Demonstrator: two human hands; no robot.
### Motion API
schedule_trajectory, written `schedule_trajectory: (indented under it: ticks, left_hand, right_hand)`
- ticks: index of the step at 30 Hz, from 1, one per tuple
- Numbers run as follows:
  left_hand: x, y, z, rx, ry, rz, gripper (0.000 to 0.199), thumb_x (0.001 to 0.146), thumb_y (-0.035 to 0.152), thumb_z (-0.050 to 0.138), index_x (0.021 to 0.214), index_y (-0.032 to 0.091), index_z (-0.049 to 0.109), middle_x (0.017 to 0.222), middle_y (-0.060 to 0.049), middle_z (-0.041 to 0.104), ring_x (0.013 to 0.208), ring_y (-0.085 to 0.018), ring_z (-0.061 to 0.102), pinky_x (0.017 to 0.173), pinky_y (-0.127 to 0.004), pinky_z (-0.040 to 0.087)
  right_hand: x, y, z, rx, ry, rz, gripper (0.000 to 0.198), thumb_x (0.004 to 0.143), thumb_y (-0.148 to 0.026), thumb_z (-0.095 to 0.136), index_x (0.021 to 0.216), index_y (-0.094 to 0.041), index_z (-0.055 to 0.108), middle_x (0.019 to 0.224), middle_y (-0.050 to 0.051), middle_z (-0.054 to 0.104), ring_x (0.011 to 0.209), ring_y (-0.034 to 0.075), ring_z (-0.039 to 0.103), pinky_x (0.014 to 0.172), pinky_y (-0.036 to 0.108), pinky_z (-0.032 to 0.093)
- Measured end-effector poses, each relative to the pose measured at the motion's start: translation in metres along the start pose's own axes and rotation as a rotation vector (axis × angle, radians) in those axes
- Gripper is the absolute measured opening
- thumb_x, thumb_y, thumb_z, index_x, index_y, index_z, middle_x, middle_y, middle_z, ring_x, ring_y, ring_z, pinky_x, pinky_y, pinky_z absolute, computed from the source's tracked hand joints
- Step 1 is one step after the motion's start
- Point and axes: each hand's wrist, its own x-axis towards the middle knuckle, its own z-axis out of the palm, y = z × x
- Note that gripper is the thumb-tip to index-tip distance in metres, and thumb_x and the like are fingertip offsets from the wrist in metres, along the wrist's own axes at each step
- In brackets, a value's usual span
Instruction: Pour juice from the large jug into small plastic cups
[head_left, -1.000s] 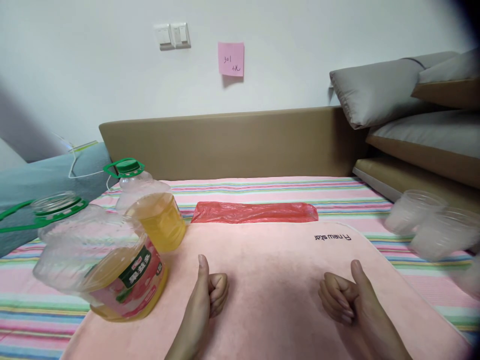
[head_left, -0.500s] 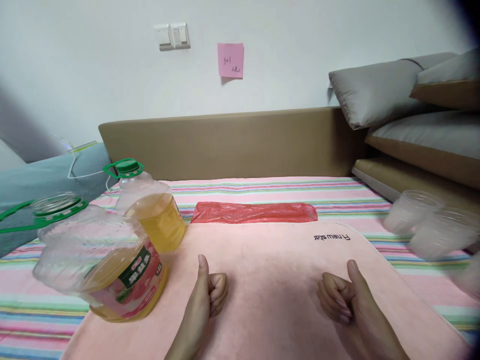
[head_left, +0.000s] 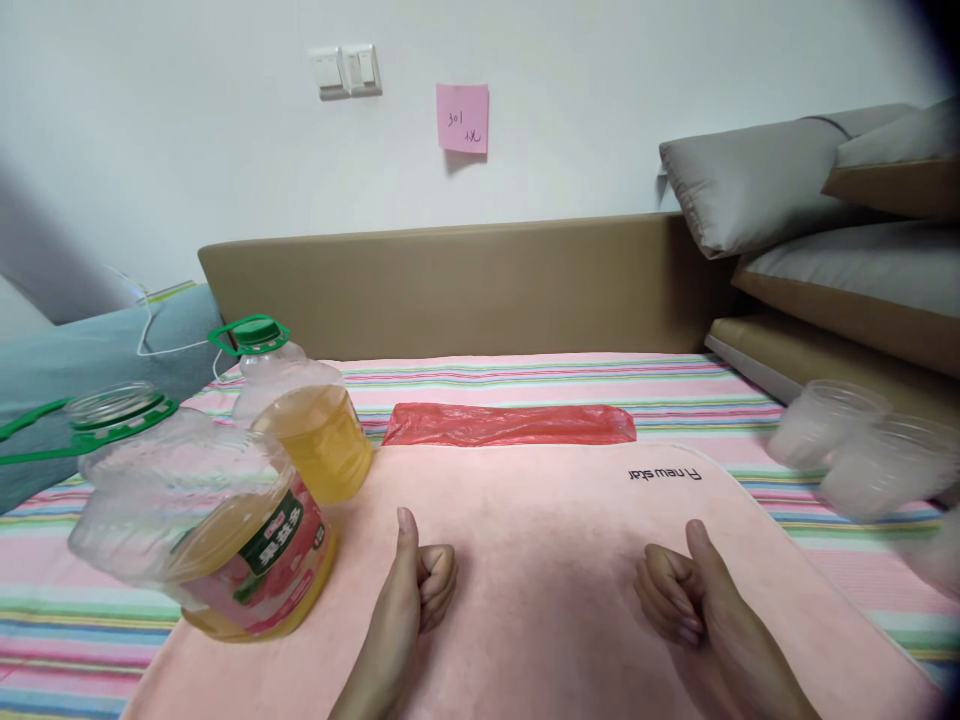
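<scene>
Left hand: my left hand (head_left: 420, 590) rests on the pink mat (head_left: 540, 520), curled into a fist with the thumb up, holding nothing.
Right hand: my right hand (head_left: 679, 595) likewise, fisted, thumb raised, nothing in it.
Nearest thing: big oil jug (head_left: 217, 530), at the mat's left edge, near my left hand but apart from it.
Look: clear plastic, partly filled with yellow oil, pink-green label, green neck ring, no cap visible.
Behind it: second jug (head_left: 307, 410), green cap on.
Far edge: red bag (head_left: 510, 424), lying flat.
Right edge: clear cups (head_left: 847, 445), blurred.
Risk: the open jug sits tilted on soft bedding; in my judgement a nudge could tip it and spill oil.
</scene>
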Motion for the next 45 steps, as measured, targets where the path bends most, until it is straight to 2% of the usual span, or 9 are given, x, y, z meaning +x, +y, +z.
schedule_trajectory:
  ticks: [6, 12, 24, 30, 35, 38, 42, 43, 45]
  left_hand:
    - [0.001, -0.002, -0.002, 0.007, -0.003, -0.007, 0.087, 0.068, 0.109, 0.037, 0.047, 0.025, 0.026, 0.047, 0.008, 0.018, 0.044, -0.005, 0.01, 0.047, -0.029, 0.004]
    - [0.0, 0.001, -0.001, 0.005, 0.002, -0.005, 0.088, 0.066, 0.109, 0.039, 0.047, 0.025, 0.026, 0.047, 0.008, 0.018, 0.043, -0.005, 0.01, 0.047, -0.029, 0.004]
    - [-0.001, 0.001, 0.0, 0.013, 0.006, -0.008, 0.088, 0.064, 0.11, 0.039, 0.046, 0.025, 0.026, 0.046, 0.008, 0.018, 0.043, -0.005, 0.011, 0.047, -0.029, 0.004]
    - [-0.001, 0.002, 0.001, 0.013, 0.013, -0.01, 0.087, 0.067, 0.109, 0.039, 0.047, 0.025, 0.026, 0.047, 0.008, 0.018, 0.043, -0.005, 0.011, 0.048, -0.029, 0.004]
    - [0.002, -0.001, -0.001, 0.026, -0.001, -0.013, 0.088, 0.066, 0.11, 0.035, 0.047, 0.025, 0.025, 0.047, 0.008, 0.017, 0.043, -0.006, 0.009, 0.048, -0.03, 0.004]
    - [0.002, -0.008, -0.003, 0.078, -0.015, -0.007, 0.087, 0.07, 0.109, 0.028, 0.048, 0.025, 0.024, 0.048, 0.007, 0.016, 0.045, -0.007, 0.009, 0.049, -0.032, 0.004]
    - [-0.009, -0.013, 0.005, 0.276, -0.041, 0.078, 0.083, 0.084, 0.1, 0.02, 0.054, 0.023, 0.028, 0.054, 0.005, 0.02, 0.051, -0.01, 0.016, 0.053, -0.033, 0.011]
    - [-0.014, -0.013, 0.01, 0.322, -0.069, 0.095, 0.081, 0.086, 0.098, 0.023, 0.057, 0.023, 0.028, 0.057, 0.004, 0.021, 0.054, -0.011, 0.018, 0.055, -0.033, 0.014]
    - [-0.024, -0.012, 0.019, 0.405, -0.202, 0.105, 0.08, 0.086, 0.098, 0.033, 0.06, 0.022, 0.026, 0.062, 0.004, 0.021, 0.059, -0.012, 0.021, 0.057, -0.033, 0.018]
  right_hand:
    - [0.0, -0.004, 0.011, 0.007, 0.095, 0.018, 0.078, 0.095, -0.084, 0.057, 0.053, -0.021, 0.042, 0.054, -0.002, 0.023, 0.055, 0.015, 0.012, 0.054, 0.035, 0.014]
    - [0.0, -0.007, 0.015, -0.016, 0.101, 0.022, 0.079, 0.091, -0.087, 0.061, 0.051, -0.021, 0.042, 0.053, -0.002, 0.023, 0.054, 0.014, 0.012, 0.052, 0.035, 0.014]
    - [0.0, -0.004, 0.01, -0.018, 0.1, 0.022, 0.08, 0.091, -0.088, 0.06, 0.051, -0.021, 0.041, 0.054, -0.002, 0.023, 0.054, 0.014, 0.012, 0.052, 0.035, 0.013]
    - [-0.001, -0.003, 0.008, -0.002, 0.071, 0.026, 0.078, 0.096, -0.085, 0.056, 0.053, -0.021, 0.042, 0.055, -0.002, 0.025, 0.055, 0.015, 0.013, 0.053, 0.036, 0.015]
    - [0.001, -0.003, 0.01, 0.0, 0.101, 0.016, 0.078, 0.095, -0.085, 0.057, 0.053, -0.021, 0.042, 0.054, -0.002, 0.023, 0.055, 0.015, 0.011, 0.053, 0.036, 0.013]
    - [0.0, -0.003, 0.009, -0.006, 0.092, 0.0, 0.077, 0.097, -0.083, 0.056, 0.053, -0.021, 0.043, 0.054, -0.002, 0.024, 0.055, 0.015, 0.013, 0.053, 0.035, 0.015]
    - [-0.002, -0.006, 0.011, -0.064, 0.073, -0.044, 0.074, 0.1, -0.078, 0.057, 0.054, -0.021, 0.043, 0.053, -0.002, 0.027, 0.054, 0.015, 0.017, 0.053, 0.035, 0.018]
    - [-0.002, -0.007, 0.012, -0.116, 0.077, -0.047, 0.072, 0.099, -0.076, 0.06, 0.055, -0.021, 0.044, 0.053, -0.002, 0.029, 0.053, 0.015, 0.019, 0.053, 0.034, 0.019]
    - [-0.003, -0.011, 0.015, -0.263, 0.085, -0.034, 0.071, 0.094, -0.079, 0.066, 0.058, -0.021, 0.047, 0.053, -0.001, 0.036, 0.053, 0.014, 0.025, 0.054, 0.033, 0.022]
